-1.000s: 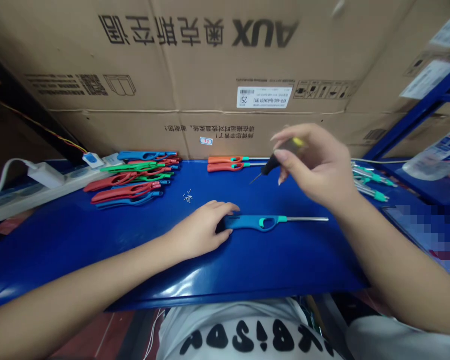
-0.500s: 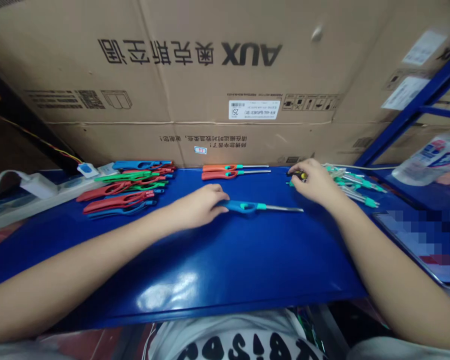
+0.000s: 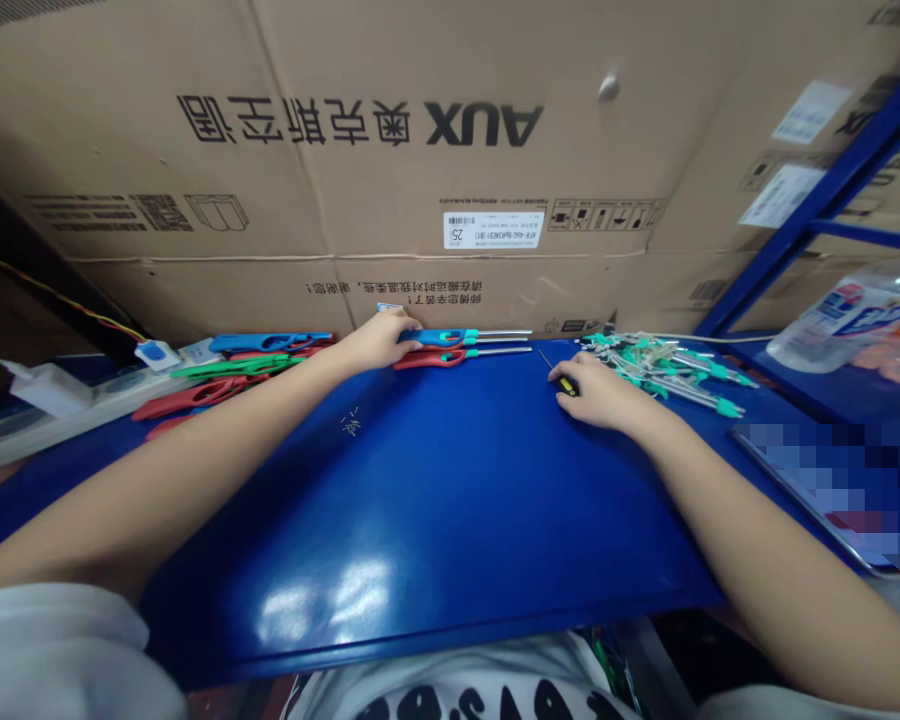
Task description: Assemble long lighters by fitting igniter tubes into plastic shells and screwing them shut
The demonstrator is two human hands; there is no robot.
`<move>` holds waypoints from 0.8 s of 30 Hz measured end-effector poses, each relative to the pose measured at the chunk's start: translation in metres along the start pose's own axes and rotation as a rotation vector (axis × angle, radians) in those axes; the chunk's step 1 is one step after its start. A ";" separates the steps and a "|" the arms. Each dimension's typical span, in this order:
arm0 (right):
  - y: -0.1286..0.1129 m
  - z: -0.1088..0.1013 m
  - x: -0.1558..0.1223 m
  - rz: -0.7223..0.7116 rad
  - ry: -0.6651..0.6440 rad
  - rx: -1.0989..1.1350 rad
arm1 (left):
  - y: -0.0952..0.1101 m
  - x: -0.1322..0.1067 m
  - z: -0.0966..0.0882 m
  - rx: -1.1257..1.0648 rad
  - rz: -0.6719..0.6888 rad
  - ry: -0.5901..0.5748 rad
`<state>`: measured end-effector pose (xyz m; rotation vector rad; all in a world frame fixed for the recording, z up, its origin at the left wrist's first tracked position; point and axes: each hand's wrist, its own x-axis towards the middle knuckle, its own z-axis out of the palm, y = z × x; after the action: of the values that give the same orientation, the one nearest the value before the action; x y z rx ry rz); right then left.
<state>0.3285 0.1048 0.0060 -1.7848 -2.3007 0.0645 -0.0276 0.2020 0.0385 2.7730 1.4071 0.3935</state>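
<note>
My left hand [image 3: 375,340] reaches to the back of the blue table [image 3: 450,500] and grips the handle end of a blue stick lighter [image 3: 450,336] with a teal trigger, laid on top of the red lighters [image 3: 427,359] by the cardboard box. My right hand [image 3: 604,395] rests on the table at the right, fingers curled over a small black and yellow screwdriver [image 3: 566,384] whose thin shaft points towards the back.
A heap of red, green and blue lighter shells [image 3: 232,365] lies at the back left beside a white power strip [image 3: 52,395]. Several teal-tipped metal tubes [image 3: 667,370] are piled at the back right. Tiny screws [image 3: 352,427] lie mid-table. Big cardboard boxes [image 3: 420,170] wall off the back.
My left hand has carried the blue lighter from mid-table to the back, onto the red lighters. My right hand has come down onto the table with the screwdriver.
</note>
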 end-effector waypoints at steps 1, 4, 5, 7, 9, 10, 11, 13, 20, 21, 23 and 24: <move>-0.002 0.000 -0.001 0.008 -0.023 -0.010 | -0.002 0.002 0.004 -0.004 0.004 0.002; -0.005 0.000 -0.003 0.048 -0.068 -0.040 | -0.006 0.007 0.013 -0.012 0.008 0.014; -0.006 -0.001 -0.003 0.062 -0.075 -0.046 | -0.006 0.008 0.015 -0.013 0.007 0.021; -0.007 -0.003 -0.003 0.086 -0.092 -0.058 | -0.007 0.010 0.019 -0.014 0.002 0.032; -0.007 -0.004 -0.002 0.104 -0.107 -0.066 | -0.008 0.012 0.021 -0.014 -0.007 0.042; -0.006 -0.005 -0.002 0.114 -0.115 -0.072 | -0.009 0.013 0.021 -0.013 -0.012 0.046; -0.006 -0.005 -0.002 0.127 -0.125 -0.078 | -0.009 0.014 0.022 -0.011 -0.017 0.050; -0.005 -0.007 -0.002 0.159 -0.144 -0.095 | -0.008 0.014 0.022 -0.006 -0.028 0.058; -0.002 -0.013 -0.003 0.251 -0.190 -0.140 | -0.001 0.007 0.017 0.042 -0.083 0.077; -0.002 -0.014 -0.003 0.249 -0.194 -0.144 | 0.000 0.007 0.016 0.053 -0.092 0.077; -0.002 -0.014 -0.003 0.245 -0.202 -0.153 | 0.002 0.005 0.014 0.074 -0.107 0.072; -0.003 -0.014 -0.003 0.242 -0.203 -0.158 | 0.002 0.004 0.013 0.082 -0.113 0.067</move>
<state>0.3295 0.0993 0.0199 -2.2255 -2.2630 0.1122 -0.0207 0.2058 0.0270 2.7508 1.6212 0.4395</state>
